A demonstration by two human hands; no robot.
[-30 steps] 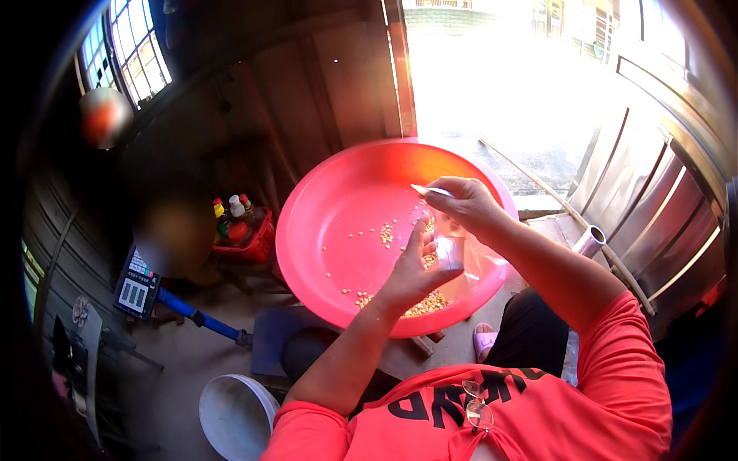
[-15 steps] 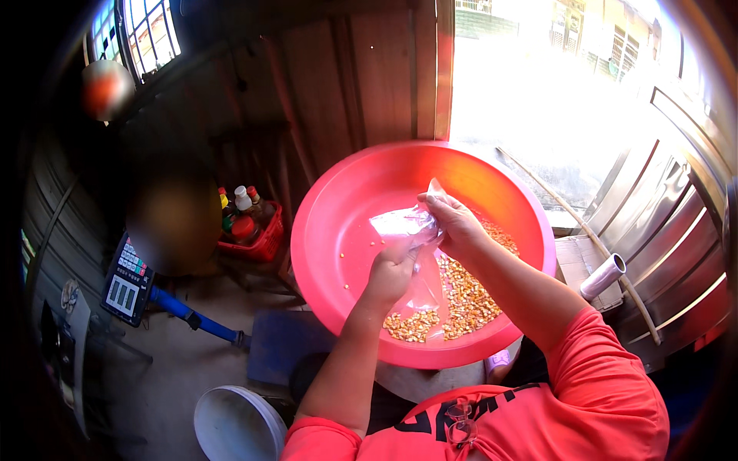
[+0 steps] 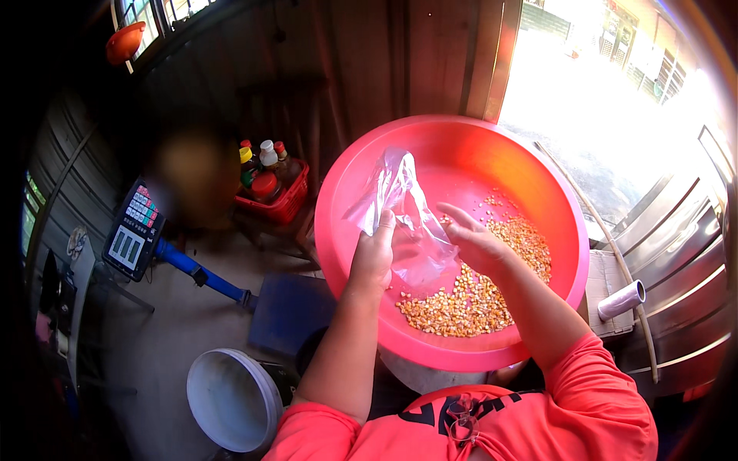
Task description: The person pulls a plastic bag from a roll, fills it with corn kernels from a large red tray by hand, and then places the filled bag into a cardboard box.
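A clear plastic bag [image 3: 400, 180] hangs over the large pink basin [image 3: 338, 223], its film crumpled and shiny. My left hand [image 3: 373, 252] is closed on the bag's near left side, thumb uppermost. My right hand [image 3: 478, 242] is at the bag's right edge with its fingers apart; whether it touches the film I cannot tell. Below both hands, loose yellow corn kernels [image 3: 453, 307] spread across the near and right part of the basin's floor.
A blue platform scale with a keypad display [image 3: 129, 240] stands left, beside a white bucket [image 3: 227, 399]. Bottles fill a red basket [image 3: 288, 201] beyond. At right are a film roll [image 3: 621, 300] on cardboard and a long stick [image 3: 584, 201]. The doorway is bright.
The bag, bunched between both hands before, is now spread taller and wider. My right hand has come off its pinch and lowered, fingers parted. The whole view has shifted slightly.
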